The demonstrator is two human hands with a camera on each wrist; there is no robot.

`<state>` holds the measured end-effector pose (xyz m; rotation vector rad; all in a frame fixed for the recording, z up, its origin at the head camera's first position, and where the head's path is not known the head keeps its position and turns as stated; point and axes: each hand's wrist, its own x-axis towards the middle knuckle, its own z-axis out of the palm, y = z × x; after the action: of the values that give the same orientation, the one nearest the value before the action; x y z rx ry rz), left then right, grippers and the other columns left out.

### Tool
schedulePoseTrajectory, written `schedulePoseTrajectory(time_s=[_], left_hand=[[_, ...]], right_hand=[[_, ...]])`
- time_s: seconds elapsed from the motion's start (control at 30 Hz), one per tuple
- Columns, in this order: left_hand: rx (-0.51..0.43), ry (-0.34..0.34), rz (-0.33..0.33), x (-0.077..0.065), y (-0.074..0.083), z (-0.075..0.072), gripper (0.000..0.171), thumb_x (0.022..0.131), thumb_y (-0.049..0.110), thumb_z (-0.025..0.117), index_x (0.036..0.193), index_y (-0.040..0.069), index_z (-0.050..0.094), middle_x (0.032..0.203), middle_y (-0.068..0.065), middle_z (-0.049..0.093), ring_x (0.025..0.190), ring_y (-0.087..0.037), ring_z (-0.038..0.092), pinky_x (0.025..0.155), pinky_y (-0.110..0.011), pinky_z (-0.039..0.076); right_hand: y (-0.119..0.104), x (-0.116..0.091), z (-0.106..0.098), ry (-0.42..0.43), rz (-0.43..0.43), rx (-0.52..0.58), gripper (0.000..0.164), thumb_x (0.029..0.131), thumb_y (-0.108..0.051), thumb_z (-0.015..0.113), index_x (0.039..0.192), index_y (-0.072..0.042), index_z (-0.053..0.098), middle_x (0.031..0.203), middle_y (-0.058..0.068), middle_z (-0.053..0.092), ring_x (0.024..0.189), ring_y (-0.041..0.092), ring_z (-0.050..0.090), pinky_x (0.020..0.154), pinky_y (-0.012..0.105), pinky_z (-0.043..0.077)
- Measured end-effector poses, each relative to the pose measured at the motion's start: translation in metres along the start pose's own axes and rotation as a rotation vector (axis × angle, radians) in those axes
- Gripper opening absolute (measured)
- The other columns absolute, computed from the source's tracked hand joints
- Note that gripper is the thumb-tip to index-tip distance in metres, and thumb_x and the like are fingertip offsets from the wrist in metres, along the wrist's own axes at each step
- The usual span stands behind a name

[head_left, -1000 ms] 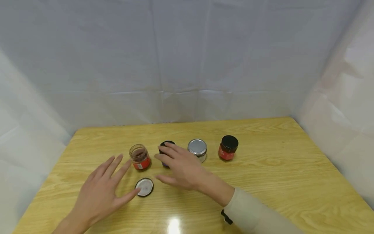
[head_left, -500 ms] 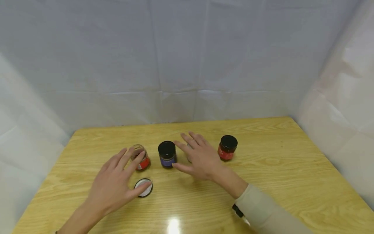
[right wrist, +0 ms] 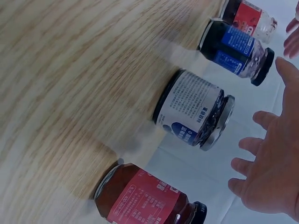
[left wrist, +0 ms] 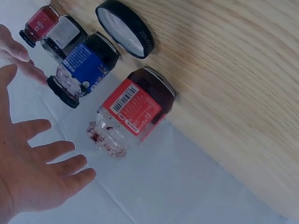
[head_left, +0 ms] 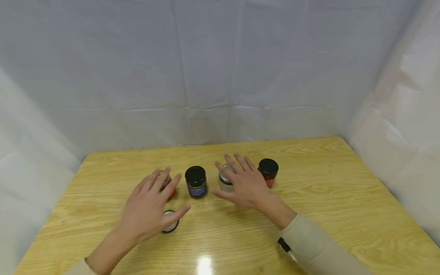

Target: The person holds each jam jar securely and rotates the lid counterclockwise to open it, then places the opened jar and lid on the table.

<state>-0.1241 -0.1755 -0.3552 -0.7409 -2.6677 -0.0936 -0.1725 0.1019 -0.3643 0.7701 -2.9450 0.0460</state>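
My left hand point(head_left: 148, 210) hovers with spread fingers over the uncapped glass jar with a red label point(left wrist: 133, 109) and the loose black-rimmed lid point(left wrist: 125, 29), which lies inside up on the table. Some dark red contents remain in that jar, and its mouth is bare. My right hand point(head_left: 248, 186) hangs, fingers apart, over a jar with a silver lid and white label point(right wrist: 190, 108). Between the hands stands a black-lidded jar with a blue label point(head_left: 196, 182). Right of the right hand is a black-lidded jar with a red label point(right wrist: 147, 198), partly covered in the head view.
The jars stand in a row on a wood-grain table point(head_left: 326, 198). White sheeting point(head_left: 220, 68) hangs behind the table and along both sides. A black strap point(head_left: 284, 245) shows at the right sleeve point(head_left: 316, 246).
My right hand has moved right from the blue-labelled jar to above the silver-lidded one. My left hand has moved right and forward, now covering much of the uncapped jar and lid.
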Motion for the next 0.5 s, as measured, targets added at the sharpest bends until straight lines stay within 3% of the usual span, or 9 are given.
schedulePoseTrajectory(time_s=[0.5], left_hand=[[-0.112,0.088,0.024,0.027,0.012,0.014,0.074,0.084,0.054,0.063,0.139,0.007,0.048,0.139,-0.022,0.045,0.126,-0.040,0.042,0.093,-0.055,0.042]], right_hand=[[0.004,0.000,0.006,0.002,0.000,0.018,0.080,0.087,-0.075,0.035,0.152,-0.031,0.022,0.157,0.004,0.018,0.143,0.029,0.012,0.113,0.046,0.007]])
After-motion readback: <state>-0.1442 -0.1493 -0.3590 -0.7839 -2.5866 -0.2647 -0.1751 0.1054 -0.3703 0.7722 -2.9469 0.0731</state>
